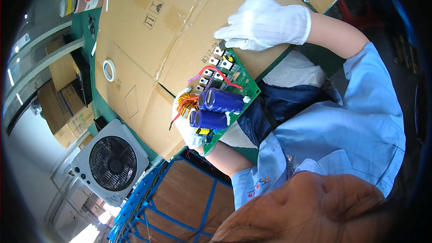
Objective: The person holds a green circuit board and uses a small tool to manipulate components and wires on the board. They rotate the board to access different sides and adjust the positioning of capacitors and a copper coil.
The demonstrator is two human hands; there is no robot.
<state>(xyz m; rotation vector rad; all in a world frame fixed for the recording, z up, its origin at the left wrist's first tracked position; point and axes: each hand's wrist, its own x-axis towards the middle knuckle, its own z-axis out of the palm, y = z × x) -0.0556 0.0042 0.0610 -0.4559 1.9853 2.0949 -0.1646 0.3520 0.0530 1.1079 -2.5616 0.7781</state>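
Observation:
My left hand [183, 128], in a white glove, grips a green circuit board [250, 85] by its lower left side; the board hides part of the fingers. The board is tilted above the cardboard. It carries blue cylindrical capacitors [225, 101], a copper-wound coil [186, 103], several small transistors with metal tabs [214, 61], and red and purple wires [220, 73]. My right hand [261, 24], also white-gloved, is at the board's upper corner with its fingers pinched together. A small dark piece [222, 45] shows at those fingertips; its kind is unclear.
Flattened cardboard [135, 58] covers the green table. On it lies a roll of white tape [109, 70]. A grey box fan [112, 162] stands beyond the left edge, a bottle [87, 1] at the upper left. A blue-framed rack [184, 189] is below, near my left arm.

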